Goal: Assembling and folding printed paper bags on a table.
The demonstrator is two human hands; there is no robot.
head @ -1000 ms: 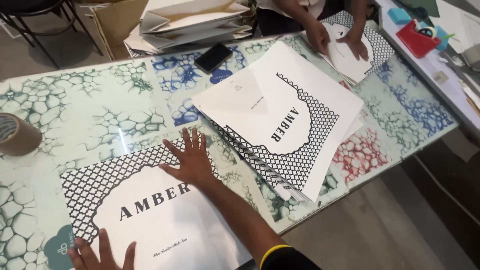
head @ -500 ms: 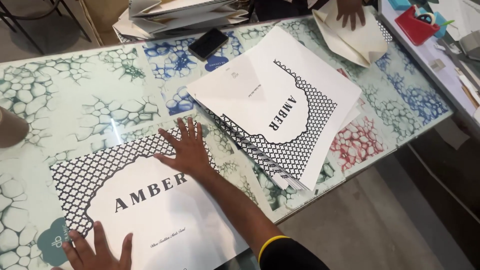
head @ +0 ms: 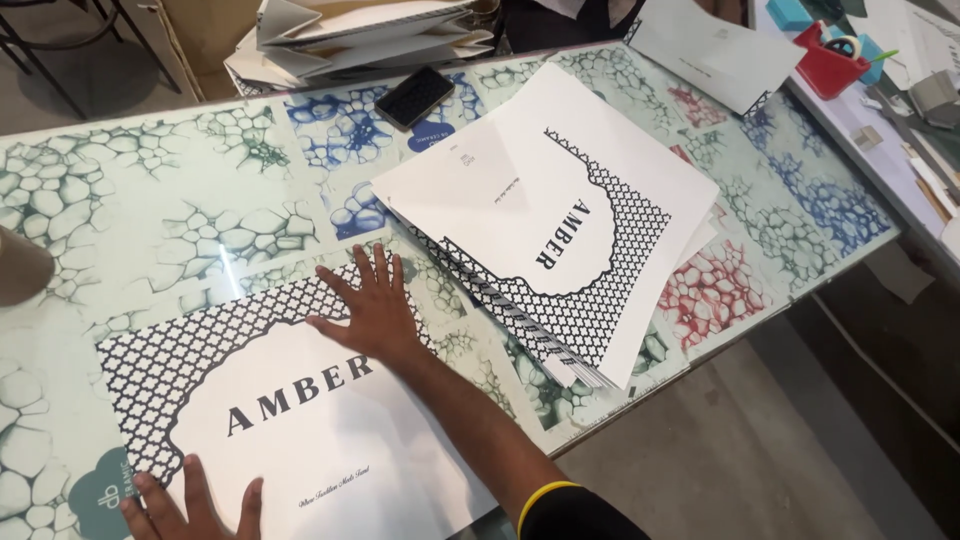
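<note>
Surface: glass-topped table [head: 200, 200] with a green, blue and red cell pattern under the glass.
Sheet: a large white printed sheet [head: 300, 420] with a black lattice border lay flat at the near edge, one corner overhanging.
Right hand: right hand [head: 372, 310] was pressed flat on the sheet's top edge, fingers spread, gripping nothing.
Left hand: left hand [head: 190, 505] lay flat on the bottom left corner, fingers apart, partly out of frame.
Technique: my read is even palm pressure at both corners would stop it sliding on slick glass.
Stack: a skewed stack of identical sheets [head: 560, 230] sat just right of the right hand, close enough to snag.
Other: black phone [head: 414, 96], folded card pile [head: 360, 35], red tape dispenser [head: 828, 60] further back, well apart.
</note>
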